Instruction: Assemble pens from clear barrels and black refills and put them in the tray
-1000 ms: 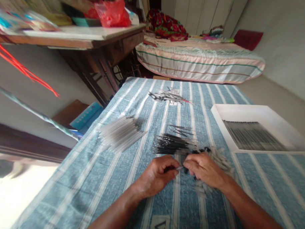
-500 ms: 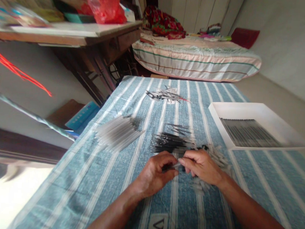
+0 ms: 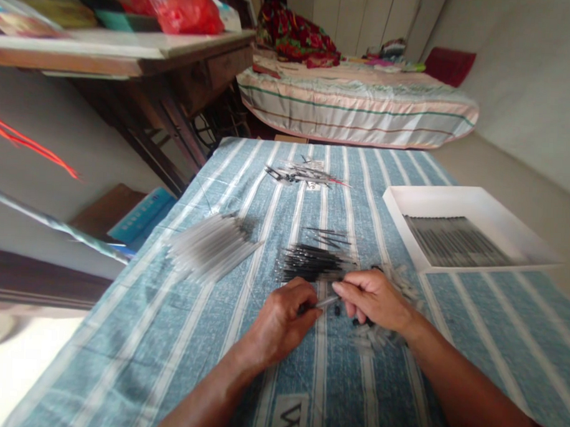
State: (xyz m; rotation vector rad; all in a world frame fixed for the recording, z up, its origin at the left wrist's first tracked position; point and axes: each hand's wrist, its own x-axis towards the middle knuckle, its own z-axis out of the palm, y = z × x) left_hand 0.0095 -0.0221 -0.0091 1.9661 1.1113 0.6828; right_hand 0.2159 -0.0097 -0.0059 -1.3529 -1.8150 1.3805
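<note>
A clear pen barrel [image 3: 327, 301] spans the gap between my hands. My left hand [image 3: 287, 313] is closed around its left end, and the fingers of my right hand [image 3: 374, 296] pinch its right end. Just beyond my hands lies a pile of thin black pen refills [image 3: 314, 262], with a few loose refills [image 3: 328, 236] behind it. Small whitish translucent pieces [image 3: 404, 285] are scattered beside and under my right hand, which hides part of them. A tiny black piece [image 3: 337, 310] shows on the cloth between my hands.
Translucent barrels [image 3: 213, 248] lie stacked on the left of the striped tablecloth [image 3: 205, 360]. At right, a white tray [image 3: 514, 215] holds a row of dark-cored pens [image 3: 456, 241]. Mixed thin parts [image 3: 309, 172] lie near the far edge. A wooden desk [image 3: 192, 54] and a bed [image 3: 354, 110] stand beyond.
My hands have drawn slightly apart, so more of the pen barrel shows between them. The whole view has shifted a little; the piles and tray look unchanged.
</note>
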